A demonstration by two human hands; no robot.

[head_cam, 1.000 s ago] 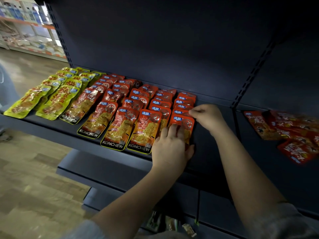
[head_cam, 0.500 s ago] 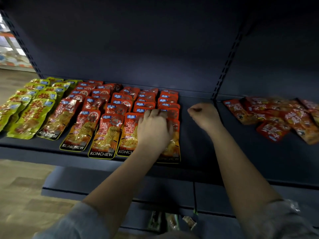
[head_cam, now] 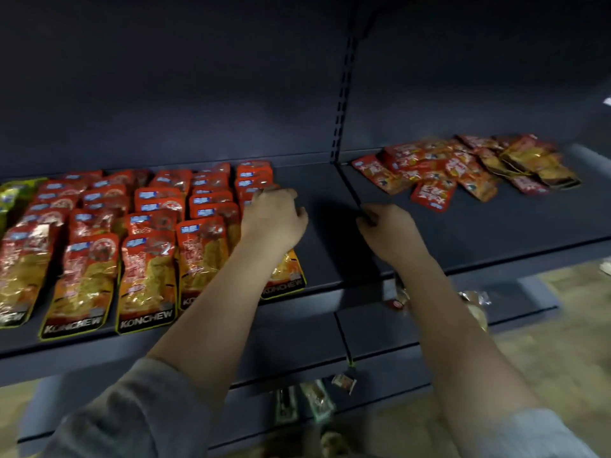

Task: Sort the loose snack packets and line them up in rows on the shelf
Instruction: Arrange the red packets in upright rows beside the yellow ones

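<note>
Red-orange snack packets (head_cam: 148, 252) lie in several overlapping rows on the left part of the dark shelf (head_cam: 330, 252). My left hand (head_cam: 274, 219) rests on the rightmost row, fingertips touching the packet tops, and the row's front packet (head_cam: 286, 276) shows below my wrist. My right hand (head_cam: 386, 229) hovers over bare shelf to the right of the rows, fingers curled, with nothing visible in it. A loose pile of red and brownish packets (head_cam: 456, 170) lies further right on the neighbouring shelf section.
Yellow-green packets (head_cam: 10, 196) sit at the far left edge. A slotted upright (head_cam: 344, 94) divides the back panel. Bare shelf lies between the rows and the pile. A few small packets (head_cam: 314, 398) lie on the lower shelves below.
The view swung right, bringing the loose pile into sight. My left hand slid from the front packet up the rightmost row. My right hand left that row and moved right over bare shelf.
</note>
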